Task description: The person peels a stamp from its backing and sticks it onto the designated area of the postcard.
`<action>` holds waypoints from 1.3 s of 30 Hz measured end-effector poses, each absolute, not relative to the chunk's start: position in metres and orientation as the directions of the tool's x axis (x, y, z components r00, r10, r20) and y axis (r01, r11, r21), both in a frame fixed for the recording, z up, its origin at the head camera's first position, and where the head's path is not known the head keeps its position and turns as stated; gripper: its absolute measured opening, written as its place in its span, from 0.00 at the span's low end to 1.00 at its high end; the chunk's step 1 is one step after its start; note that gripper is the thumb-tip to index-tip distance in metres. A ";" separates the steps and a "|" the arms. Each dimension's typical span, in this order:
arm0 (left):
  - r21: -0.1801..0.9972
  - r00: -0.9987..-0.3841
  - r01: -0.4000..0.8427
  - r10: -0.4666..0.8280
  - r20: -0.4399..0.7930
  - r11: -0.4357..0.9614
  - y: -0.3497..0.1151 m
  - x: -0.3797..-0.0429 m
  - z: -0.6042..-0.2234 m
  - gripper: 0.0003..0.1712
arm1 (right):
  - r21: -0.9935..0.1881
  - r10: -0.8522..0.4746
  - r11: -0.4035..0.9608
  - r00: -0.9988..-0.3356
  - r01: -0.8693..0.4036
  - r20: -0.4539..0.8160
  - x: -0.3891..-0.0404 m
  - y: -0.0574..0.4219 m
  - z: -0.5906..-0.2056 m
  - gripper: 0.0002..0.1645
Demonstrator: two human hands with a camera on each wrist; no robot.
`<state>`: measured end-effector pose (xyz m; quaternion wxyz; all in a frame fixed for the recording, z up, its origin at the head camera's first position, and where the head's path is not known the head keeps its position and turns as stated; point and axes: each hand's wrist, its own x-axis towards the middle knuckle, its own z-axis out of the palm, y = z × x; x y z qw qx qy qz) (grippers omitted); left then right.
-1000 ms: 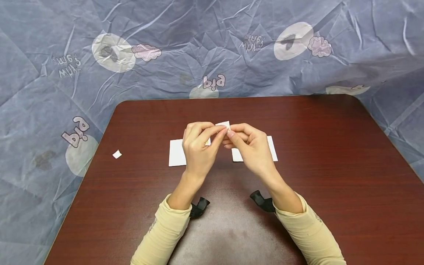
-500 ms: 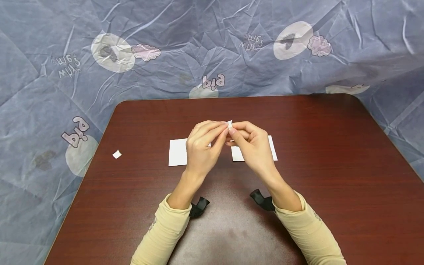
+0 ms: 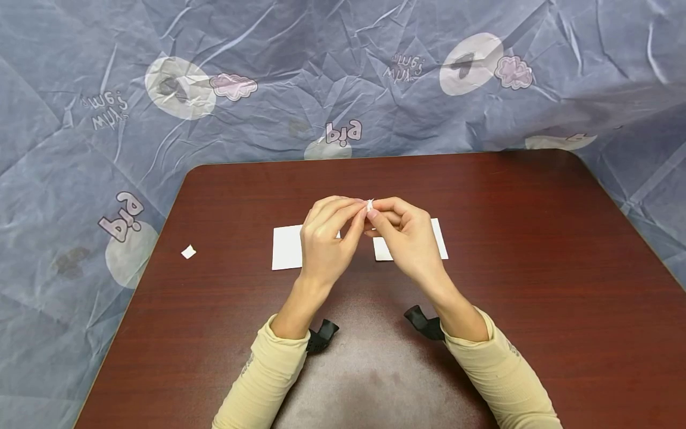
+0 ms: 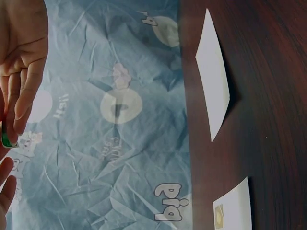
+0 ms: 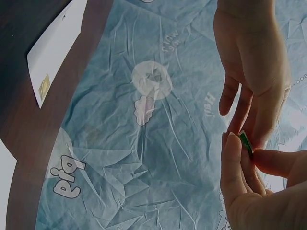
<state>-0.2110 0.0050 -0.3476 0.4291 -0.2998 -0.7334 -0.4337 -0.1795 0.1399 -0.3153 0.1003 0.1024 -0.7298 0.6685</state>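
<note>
Between the fingertips of both hands is a small square piece (image 3: 370, 205), seen mostly from its white side in the head view. Its other face shows green in the left wrist view (image 4: 8, 137) and the right wrist view. The left hand (image 3: 329, 235) pinches it from the left between thumb and fingers. From the right, the thumb and index finger of the right hand (image 3: 411, 238) pinch it too. Both hands are raised above two white cards, partly covering the left card (image 3: 286, 247) and the right card (image 3: 384, 250) in the head view.
A gold-coloured square (image 4: 219, 217) lies on the left card. Far left on the brown table (image 3: 214, 310) is a small white scrap (image 3: 189, 251). Black wrist mounts (image 3: 323, 335) sit on both forearms. A printed blue cloth (image 3: 300, 77) hangs behind.
The small piece first showed a broad white face; now only a narrow bit shows between the fingertips. The left hand has shifted slightly right, closer to the right hand.
</note>
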 end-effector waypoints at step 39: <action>0.342 -0.426 0.822 0.094 0.900 0.455 0.005 -0.213 -0.349 0.05 | -0.988 -0.113 -0.128 -0.988 -0.092 0.107 -0.182 0.147 -0.314 0.12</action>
